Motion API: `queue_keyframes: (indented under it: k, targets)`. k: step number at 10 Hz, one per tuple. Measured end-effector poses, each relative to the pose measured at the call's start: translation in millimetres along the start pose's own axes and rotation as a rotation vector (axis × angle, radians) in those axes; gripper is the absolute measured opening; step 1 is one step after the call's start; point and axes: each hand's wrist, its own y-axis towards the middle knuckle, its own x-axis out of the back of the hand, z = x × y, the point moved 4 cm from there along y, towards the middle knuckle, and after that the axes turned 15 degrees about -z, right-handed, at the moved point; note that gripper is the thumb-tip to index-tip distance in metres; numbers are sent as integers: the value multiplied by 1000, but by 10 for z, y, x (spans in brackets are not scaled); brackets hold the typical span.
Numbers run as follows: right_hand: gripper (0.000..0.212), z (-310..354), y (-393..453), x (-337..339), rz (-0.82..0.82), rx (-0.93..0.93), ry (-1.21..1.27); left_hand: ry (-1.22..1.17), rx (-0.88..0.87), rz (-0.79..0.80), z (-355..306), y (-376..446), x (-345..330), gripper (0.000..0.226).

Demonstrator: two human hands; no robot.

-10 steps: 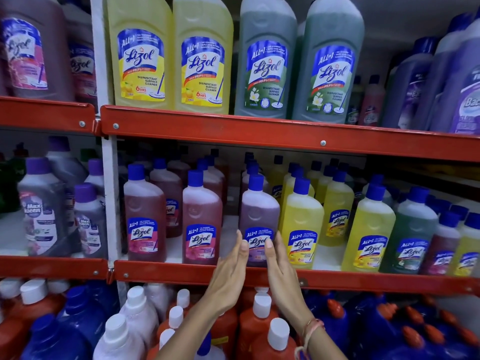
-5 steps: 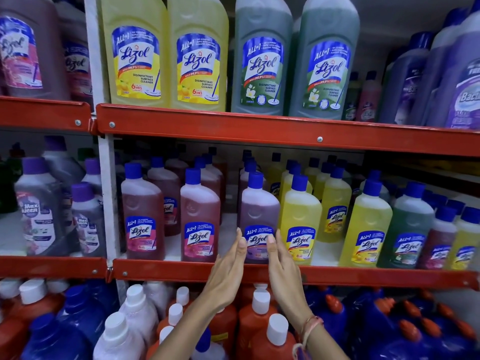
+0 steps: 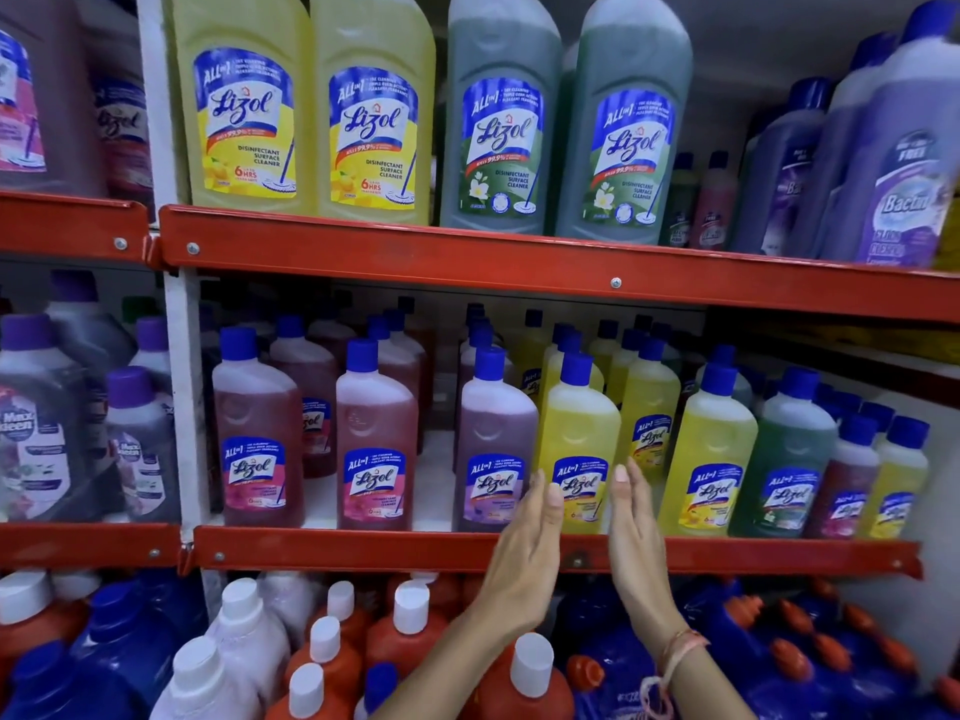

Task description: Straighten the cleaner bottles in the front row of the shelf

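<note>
The middle shelf [image 3: 363, 548] carries a front row of blue-capped cleaner bottles: two pink ones [image 3: 257, 433] [image 3: 375, 444], a purple one [image 3: 496, 439], a yellow one [image 3: 579, 433], another yellow [image 3: 714, 449] and a green one [image 3: 787, 454]. My left hand [image 3: 527, 543] and my right hand [image 3: 634, 532] are raised flat, palms facing each other, on either side of the first yellow bottle's base. Both hands are open with fingers straight. Whether the fingertips touch that bottle I cannot tell.
Large yellow [image 3: 244, 106] and green [image 3: 498, 122] bottles stand on the red shelf above. Below are red bottles with white caps [image 3: 410, 631] and blue jugs [image 3: 810, 662]. Purple bottles [image 3: 47, 423] fill the left bay past a white upright [image 3: 179, 387].
Both hands have shifted right, from flanking the purple bottle to flanking the yellow bottle beside it. The view has moved closer to the shelf.
</note>
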Motion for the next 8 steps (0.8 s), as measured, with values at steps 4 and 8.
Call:
queue_keyframes:
  k: [4, 8]
  targets:
    - [81, -237, 178, 124, 169, -79, -126, -171, 142, -78, -39, 64, -181, 114]
    - [65, -193, 185, 228, 174, -51, -72, -112, 105, -35, -70, 46, -178, 65]
